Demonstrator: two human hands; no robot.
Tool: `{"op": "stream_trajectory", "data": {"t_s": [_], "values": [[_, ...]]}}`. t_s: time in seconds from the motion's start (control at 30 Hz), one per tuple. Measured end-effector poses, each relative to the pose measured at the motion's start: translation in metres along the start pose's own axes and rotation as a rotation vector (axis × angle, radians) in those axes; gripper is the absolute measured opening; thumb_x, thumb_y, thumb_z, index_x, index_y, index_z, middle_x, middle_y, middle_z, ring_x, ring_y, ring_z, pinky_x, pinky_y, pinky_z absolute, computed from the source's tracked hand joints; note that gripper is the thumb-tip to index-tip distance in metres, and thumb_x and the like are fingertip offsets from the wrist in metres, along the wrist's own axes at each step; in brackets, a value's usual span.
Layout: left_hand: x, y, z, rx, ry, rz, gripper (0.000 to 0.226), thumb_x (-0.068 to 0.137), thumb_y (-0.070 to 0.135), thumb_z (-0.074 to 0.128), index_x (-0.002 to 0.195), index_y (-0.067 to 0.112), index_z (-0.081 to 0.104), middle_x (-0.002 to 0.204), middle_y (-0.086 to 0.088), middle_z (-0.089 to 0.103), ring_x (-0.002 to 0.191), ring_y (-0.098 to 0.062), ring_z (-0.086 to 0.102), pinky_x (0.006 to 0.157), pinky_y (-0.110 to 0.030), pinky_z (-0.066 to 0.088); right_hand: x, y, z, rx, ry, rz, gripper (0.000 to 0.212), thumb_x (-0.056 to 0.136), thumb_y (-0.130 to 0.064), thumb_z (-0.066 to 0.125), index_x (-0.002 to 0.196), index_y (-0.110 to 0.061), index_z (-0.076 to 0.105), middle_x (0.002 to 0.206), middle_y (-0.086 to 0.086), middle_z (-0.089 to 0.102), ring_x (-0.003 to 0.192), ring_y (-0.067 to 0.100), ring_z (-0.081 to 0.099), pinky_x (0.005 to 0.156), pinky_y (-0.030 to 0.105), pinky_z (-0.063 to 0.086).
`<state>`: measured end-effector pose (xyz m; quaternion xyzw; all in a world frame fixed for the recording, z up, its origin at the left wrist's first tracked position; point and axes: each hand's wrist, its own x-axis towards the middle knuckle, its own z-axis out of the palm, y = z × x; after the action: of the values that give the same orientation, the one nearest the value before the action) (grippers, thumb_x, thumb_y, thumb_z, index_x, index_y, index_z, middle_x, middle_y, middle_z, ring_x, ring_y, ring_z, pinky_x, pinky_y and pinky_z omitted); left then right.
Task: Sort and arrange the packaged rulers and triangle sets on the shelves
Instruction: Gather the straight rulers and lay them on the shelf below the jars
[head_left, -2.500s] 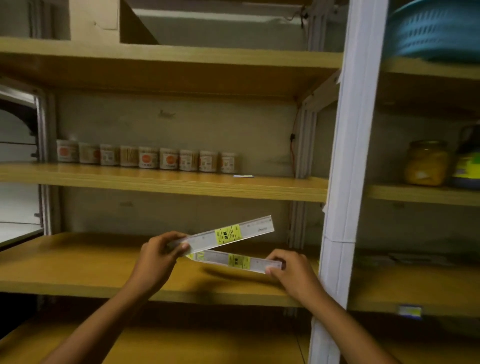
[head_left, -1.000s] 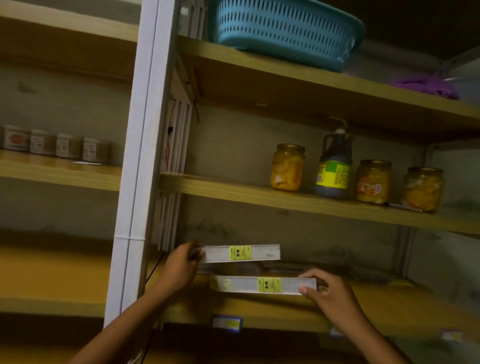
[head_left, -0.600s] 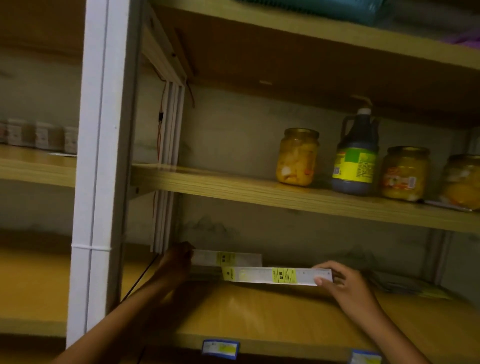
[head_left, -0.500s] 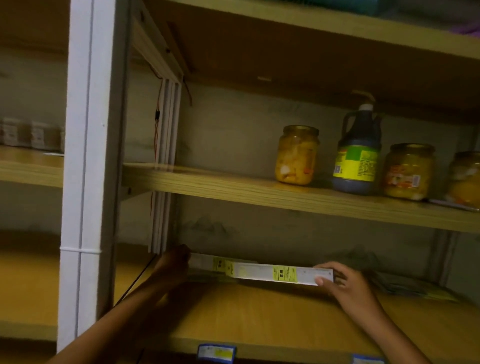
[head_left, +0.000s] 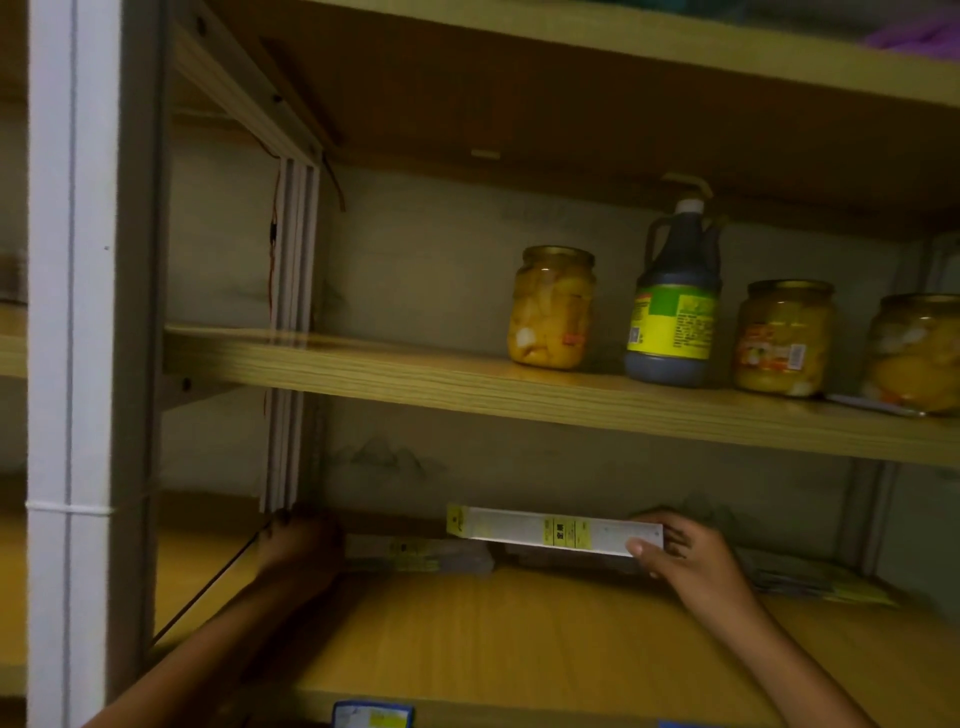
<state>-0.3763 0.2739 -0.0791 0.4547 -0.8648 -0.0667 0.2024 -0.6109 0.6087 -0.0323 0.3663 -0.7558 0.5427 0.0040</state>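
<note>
Lower right bay of a wooden shelf unit. Since half a second ago the left hand (head_left: 298, 543) has laid its packaged ruler (head_left: 415, 555) flat at the back of the lower shelf (head_left: 493, 639), left of centre; in shadow, whether its fingers grip the pack's end or merely rest there cannot be told. The right hand (head_left: 685, 558) pinches the end of a second packaged ruler (head_left: 556, 531), thumb in front and fingers behind, holding it level just above the shelf and right of the first. One ruler thus appears placed; the second likely goes beside or upon it. Both packs are long, thin, flat strips in glossy clear sleeves with yellow labels, probably light and slippery. Further flat packets (head_left: 815, 584) lie at lower right. The boards show pale wood grain; the white upright (head_left: 72, 364) is smooth. Above stand glass jars (head_left: 553, 309) and a dark bottle (head_left: 675, 306).
</note>
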Motion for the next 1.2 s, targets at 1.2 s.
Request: {"op": "stream_trajectory", "data": {"t_s": [1.2], "values": [[-0.057,-0.044,-0.053,-0.313,0.266,0.252,0.015,0.090,0.023,0.053,0.099,0.034,0.060,0.101,0.014,0.058,0.100,-0.009,0.053,0.081,-0.029,0.050,0.072,-0.019,0.176,-0.465,-0.272,-0.140,0.021,0.092,-0.026,0.060,0.110,-0.024,0.070,0.120,-0.003,0.067,0.110,0.015,0.060,0.084,0.021,0.042]]}}
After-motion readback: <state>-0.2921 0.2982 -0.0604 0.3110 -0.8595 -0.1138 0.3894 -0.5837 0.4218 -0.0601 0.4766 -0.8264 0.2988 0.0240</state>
